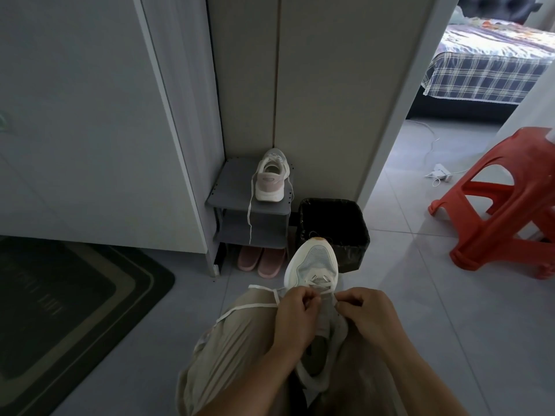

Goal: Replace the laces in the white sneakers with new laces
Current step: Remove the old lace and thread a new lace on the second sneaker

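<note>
From the head camera: you've got one white sneaker (pixel 312 267) wedged between your knees, toe pointing away just beyond your fingers. That looks deliberate, since the legs pin it and both hands stay free for the eyelets.

Your left hand (pixel 292 318) has its fingers (pixel 307 298) curled, pinching the lace (pixel 255 304). The loose run trails off to the left of those fingers, across your trouser leg, kept clear of the work. Old lace or new, I can't tell.

Your right hand (pixel 365 310) sits just beside the left, fingers (pixel 345 299) curled tight on the sneaker at its eyelet edge. Probably that braces the upper. Whether lace is also in that pinch is hidden.

Well beyond your fingers, the second sneaker (pixel 271 178) is parked heel-first on the shoe rack (pixel 234 195), its hanging lace (pixel 250 214) drooping over the front edge. Waiting its turn, I'd judge.

Now the count:
- Two white sneakers.
- Two laces in sight.
- Two pink slippers (pixel 261 261) under the rack.
- One black bin (pixel 333 226) just past the toe.
- One red stool (pixel 504 205) far right of your fingers.
</note>
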{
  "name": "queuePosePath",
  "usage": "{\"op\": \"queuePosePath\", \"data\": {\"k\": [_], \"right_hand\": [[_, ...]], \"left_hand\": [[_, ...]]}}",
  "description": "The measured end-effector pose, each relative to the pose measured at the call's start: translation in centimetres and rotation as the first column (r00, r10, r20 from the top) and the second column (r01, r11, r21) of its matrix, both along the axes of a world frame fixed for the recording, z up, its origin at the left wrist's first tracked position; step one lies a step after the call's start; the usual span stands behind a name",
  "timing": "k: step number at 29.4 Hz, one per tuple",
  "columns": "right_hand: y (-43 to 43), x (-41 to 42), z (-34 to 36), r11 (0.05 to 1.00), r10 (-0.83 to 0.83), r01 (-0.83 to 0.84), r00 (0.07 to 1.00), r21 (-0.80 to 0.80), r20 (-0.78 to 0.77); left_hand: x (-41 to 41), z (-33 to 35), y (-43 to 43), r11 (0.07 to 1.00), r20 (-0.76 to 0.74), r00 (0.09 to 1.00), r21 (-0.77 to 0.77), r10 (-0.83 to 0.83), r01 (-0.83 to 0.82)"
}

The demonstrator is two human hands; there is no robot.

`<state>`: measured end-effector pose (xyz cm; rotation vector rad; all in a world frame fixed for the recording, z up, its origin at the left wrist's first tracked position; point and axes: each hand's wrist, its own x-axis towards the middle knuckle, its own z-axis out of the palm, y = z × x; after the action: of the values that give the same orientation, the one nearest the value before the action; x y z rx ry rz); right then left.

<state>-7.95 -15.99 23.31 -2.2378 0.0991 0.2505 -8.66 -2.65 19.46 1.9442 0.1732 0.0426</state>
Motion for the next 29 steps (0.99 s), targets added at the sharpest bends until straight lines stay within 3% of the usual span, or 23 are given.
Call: {"op": "queuePosePath", "data": {"k": [9,14,18,22,26,29], "right_hand": [[0.5,-0.1,-0.7,0.999,-0.013,0.014,1.000,-0.044,0.021],[0.1,0.4,-0.8,0.990,0.050,-0.044,0.998,-0.136,0.037],[-0.2,1.6,0.1,0.971,0.133,-0.137,0.991,-0.198,-0.030],[-0.5,2.2,0.6,0.948,0.218,-0.235,0.971,-0.214,-0.100],[-0.4,2.6,0.2,0.933,0.256,-0.264,0.965,-0.245,-0.064],[-1.0,3.0,0.2,0.909,0.309,-0.313,0.949,-0.277,-0.060]], "left_hand": [[0.7,-0.5,-0.1,1.000,-0.032,0.999,-0.017,0.001,-0.001],[1.2,0.7,-0.2,0.992,0.080,0.992,0.081,-0.102,0.096],[2.1,1.3,0.5,0.967,0.068,0.982,0.200,-0.176,0.159],[1.8,1.0,0.1,0.935,0.047,0.988,0.331,-0.148,0.125],[1.3,0.8,-0.8,0.955,0.089,0.994,0.293,-0.068,0.039],[1.4,1.6,-0.5,0.977,0.142,0.985,0.204,-0.100,0.070]]}}
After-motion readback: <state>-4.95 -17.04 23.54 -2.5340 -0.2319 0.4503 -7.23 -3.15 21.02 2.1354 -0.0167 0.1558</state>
